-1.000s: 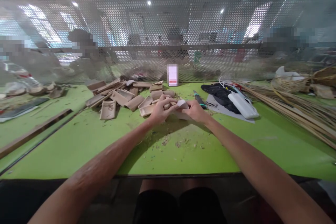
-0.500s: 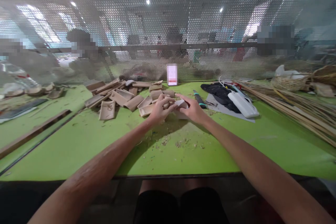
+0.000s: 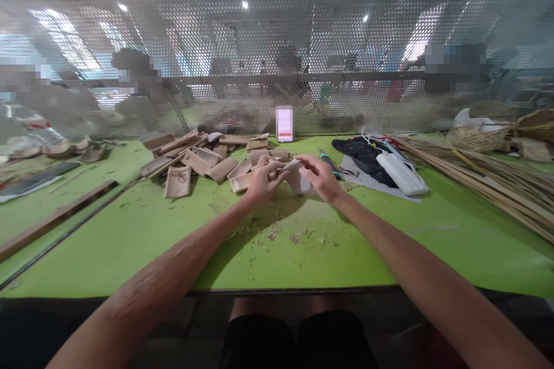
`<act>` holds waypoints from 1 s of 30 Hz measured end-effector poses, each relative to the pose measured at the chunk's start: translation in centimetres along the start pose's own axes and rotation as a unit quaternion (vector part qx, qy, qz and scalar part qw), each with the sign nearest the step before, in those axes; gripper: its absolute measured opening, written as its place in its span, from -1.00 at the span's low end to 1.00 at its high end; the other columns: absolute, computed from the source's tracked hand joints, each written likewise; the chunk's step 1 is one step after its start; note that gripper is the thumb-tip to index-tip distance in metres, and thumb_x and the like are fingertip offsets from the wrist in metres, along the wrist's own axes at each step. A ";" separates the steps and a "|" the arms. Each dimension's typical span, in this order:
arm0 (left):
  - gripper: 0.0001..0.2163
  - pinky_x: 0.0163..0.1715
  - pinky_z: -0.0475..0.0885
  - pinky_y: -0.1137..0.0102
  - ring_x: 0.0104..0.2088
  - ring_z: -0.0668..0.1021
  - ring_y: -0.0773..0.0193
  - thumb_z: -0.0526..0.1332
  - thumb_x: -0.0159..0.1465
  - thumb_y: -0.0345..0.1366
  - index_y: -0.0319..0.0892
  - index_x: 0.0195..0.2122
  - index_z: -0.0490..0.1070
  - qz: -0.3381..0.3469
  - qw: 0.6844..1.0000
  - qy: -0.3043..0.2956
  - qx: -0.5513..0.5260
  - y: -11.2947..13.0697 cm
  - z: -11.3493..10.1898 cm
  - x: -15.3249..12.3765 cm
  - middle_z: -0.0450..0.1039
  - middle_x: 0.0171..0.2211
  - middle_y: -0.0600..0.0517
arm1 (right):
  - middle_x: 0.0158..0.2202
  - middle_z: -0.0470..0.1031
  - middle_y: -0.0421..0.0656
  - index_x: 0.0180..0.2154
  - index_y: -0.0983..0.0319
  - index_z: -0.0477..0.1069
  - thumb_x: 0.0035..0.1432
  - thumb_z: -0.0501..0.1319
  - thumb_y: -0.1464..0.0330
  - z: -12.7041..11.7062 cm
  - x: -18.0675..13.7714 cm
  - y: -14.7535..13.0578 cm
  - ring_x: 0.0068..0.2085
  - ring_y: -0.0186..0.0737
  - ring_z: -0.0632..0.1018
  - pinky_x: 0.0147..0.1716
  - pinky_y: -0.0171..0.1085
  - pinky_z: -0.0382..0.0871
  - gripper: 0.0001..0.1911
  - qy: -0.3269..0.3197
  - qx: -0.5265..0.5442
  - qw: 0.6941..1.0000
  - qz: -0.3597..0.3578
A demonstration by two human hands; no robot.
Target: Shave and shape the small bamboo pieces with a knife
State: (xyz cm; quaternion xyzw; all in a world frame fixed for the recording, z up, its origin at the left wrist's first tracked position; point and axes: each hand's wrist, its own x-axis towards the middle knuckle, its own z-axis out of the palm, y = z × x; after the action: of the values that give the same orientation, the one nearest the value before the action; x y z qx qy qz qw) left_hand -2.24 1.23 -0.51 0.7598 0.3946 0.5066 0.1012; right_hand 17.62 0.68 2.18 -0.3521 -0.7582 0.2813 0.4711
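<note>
Both my hands are together over the middle of the green table. My left hand is closed, its thumb and fingers at the left edge of a pale grey sheet that looks like paper or sandpaper. On the other side, the curled fingers of my right hand pinch the upper right of that sheet. The sheet is bent and slopes down toward me. Something tan shows by my left fingers, too small to make out. Beside my left hand lie split bamboo pieces, and a knife with a black and teal handle lies beyond my right hand.
Shavings are scattered before my hands. A phone stands against the perforated screen. At right lie a black cloth, a white power bank-like object and long bamboo strips. A wooden bar lies left.
My right fingers have lifted and shifted slightly over the sheet, and more of its pale face shows between my hands. My left hand stays nearly in place.
</note>
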 end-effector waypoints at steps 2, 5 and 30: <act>-0.87 -0.08 0.43 0.22 -0.12 0.45 0.13 0.29 0.30 -0.20 -0.13 -0.23 0.50 -0.002 1.000 0.009 0.002 -0.1 0.0 0.0 0.33 -0.22 -0.05 | -0.14 0.59 -0.06 -0.07 0.21 0.52 0.22 0.18 0.18 0.1 0.2 0.1 -0.18 -0.14 0.55 -0.23 -0.21 0.41 -0.66 0.025 0.002 1.000 0.007; -0.89 -0.07 0.42 0.23 -0.12 0.45 0.15 0.30 0.28 -0.23 -0.12 -0.22 0.49 0.000 1.000 0.016 -0.001 -0.1 0.1 0.0 0.34 -0.21 -0.04 | -0.18 0.59 -0.06 -0.08 0.21 0.54 0.20 0.23 0.14 0.2 0.3 0.3 -0.22 -0.15 0.55 -0.24 -0.20 0.42 -0.65 0.038 -0.009 0.999 0.007; -0.92 -0.13 0.46 0.21 -0.10 0.45 0.14 0.30 0.31 -0.28 -0.15 -0.21 0.53 0.110 0.990 0.086 0.023 0.2 0.3 0.1 0.34 -0.18 -0.08 | -0.25 0.62 -0.11 -0.18 0.19 0.57 0.21 0.26 0.21 0.2 0.3 -0.9 -0.29 -0.21 0.57 -0.30 -0.23 0.46 -0.77 0.036 -0.033 0.997 -0.052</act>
State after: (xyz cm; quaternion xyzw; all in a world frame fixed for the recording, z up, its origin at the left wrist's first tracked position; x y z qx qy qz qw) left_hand -1.83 1.24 -0.46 0.7540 0.3276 0.5693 -0.0067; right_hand 17.11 0.38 2.94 -0.3375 -0.7668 0.2189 0.5002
